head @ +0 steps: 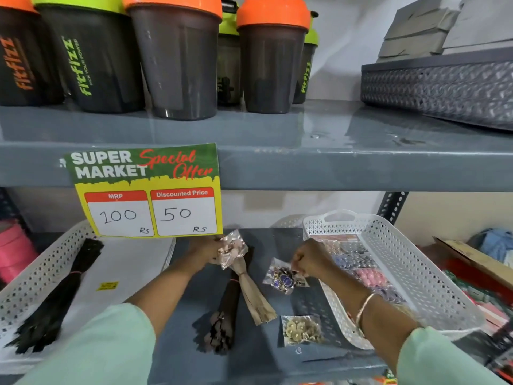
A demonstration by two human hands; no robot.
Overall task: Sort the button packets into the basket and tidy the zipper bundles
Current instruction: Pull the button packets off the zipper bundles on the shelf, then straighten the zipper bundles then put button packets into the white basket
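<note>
Head view of a lower store shelf (pixel 266 359), read near to far. Nearest, at about 5 o'clock from the shelf centre, a packet of gold buttons (pixel 302 329) lies loose on the bare shelf, just beside the near rim of the white basket (pixel 433 276) and untouched by either hand. At 6 o'clock a dark zipper bundle (pixel 225 315) lies crossed with a beige zipper bundle (pixel 254 293); both are outside any basket. Farther in, the right hand (pixel 312 259) is closed in a pinch on the top edge of a blue button packet (pixel 283 277), which hangs just left of the basket wall. Farthest, at 12 o'clock, the left hand (pixel 206 250) is closed around a pink button packet (pixel 232 247), held up above the beige bundle's far end. A second tray (pixel 41 276) at 9 o'clock holds a black zipper bundle (pixel 59 295).

Likely hazards: the thin pinch on slick film may slip, dropping the blue packet onto the shelf short of the rim; carrying the pink packet rightward across the right forearm could cause the arms to collide; a sleeve sweeping low could push the gold packet or the crossed bundles off the front edge. The basket already holds several packets at its far end, so a tossed packet could slide rather than settle.
</note>
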